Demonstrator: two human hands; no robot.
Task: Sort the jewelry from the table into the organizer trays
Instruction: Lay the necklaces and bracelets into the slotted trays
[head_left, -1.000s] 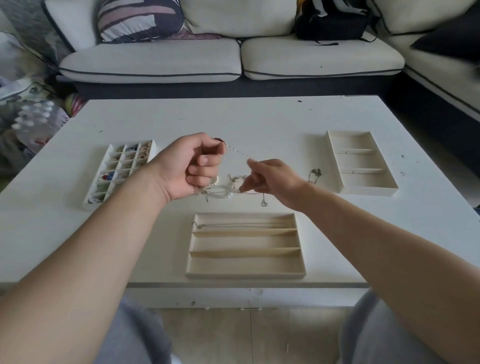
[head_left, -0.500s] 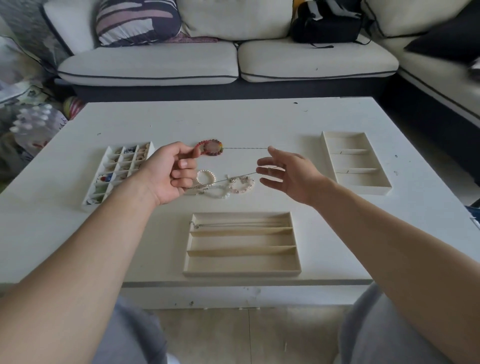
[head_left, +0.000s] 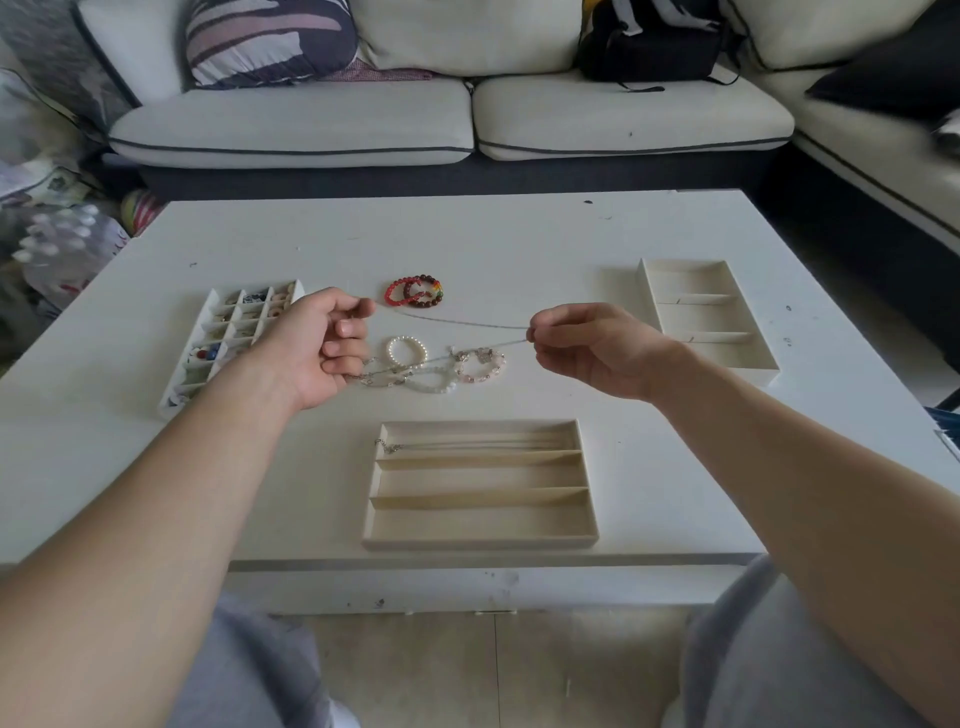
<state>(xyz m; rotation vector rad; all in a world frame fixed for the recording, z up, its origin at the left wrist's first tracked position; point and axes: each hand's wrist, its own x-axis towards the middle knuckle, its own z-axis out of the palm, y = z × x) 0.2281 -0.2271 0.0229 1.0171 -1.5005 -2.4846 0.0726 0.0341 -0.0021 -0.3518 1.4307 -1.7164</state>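
A thin silver chain necklace (head_left: 457, 321) is stretched above the table between my two hands. My left hand (head_left: 324, 345) pinches its ends and my right hand (head_left: 582, 345) pinches its looped far end. Under the chain lie several pearl and pale bead bracelets (head_left: 434, 366). Red and dark bead bracelets (head_left: 414, 292) lie farther back. The long-slot tray (head_left: 480, 540) sits near the front edge with one chain (head_left: 467, 445) in its back slot. A small-cell tray (head_left: 236, 322) holding small pieces is at the left. A three-part tray (head_left: 711, 358) stands at the right.
The white table (head_left: 493, 239) ends just in front of the long-slot tray. A pale sofa (head_left: 467, 119) with a striped cushion and a black bag runs behind and to the right. Bags and clutter lie on the floor at the left.
My right hand opened, then closed on the chain's far end. Both hands drew apart and the chain is now pulled straight between them, uncovering the bracelets beneath.
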